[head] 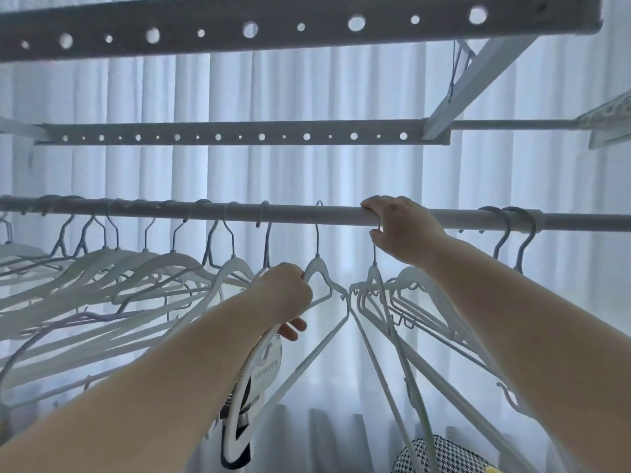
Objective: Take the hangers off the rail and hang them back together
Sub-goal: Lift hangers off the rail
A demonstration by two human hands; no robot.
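Left arm: reached up from the lower left, bare forearm stretched towards the middle of the rail (pixel 307 213)
Left hand (pixel 283 295): seen from the back, just below the rail; fingers clenched round the sloping shoulder of a centre hanger (pixel 318 268), thumb showing underneath
Centre hanger: white, hooked over the rail, hanging straight down between the two hands
Labelled piece (pixel 269 367): broad, white and curved, bearing a printed label; ran down from under the left hand; whether the hand held it could not be told
Right arm: came in from the lower right, raised higher than the left, wrist level with the rail
Right hand (pixel 399 227): fingers curled over the top of the rail, thumb beneath; grasping the wire hook of a second hanger (pixel 375 278) where it met the rail
Second hanger: white, hung directly under the right hand, its arms angled steeply down
Left row (pixel 136 268): many white hangers on the rail, spaced apart, shoulders overlapping
Right pair (pixel 512 233): two more hooks side by side on the rail, beyond the right hand
Overhead: two perforated bars (pixel 222 136), one near, one farther back
Backdrop: pale pleated curtain (pixel 307 90), lit from behind
Bottom edge: black-and-white checked fabric (pixel 440 455)
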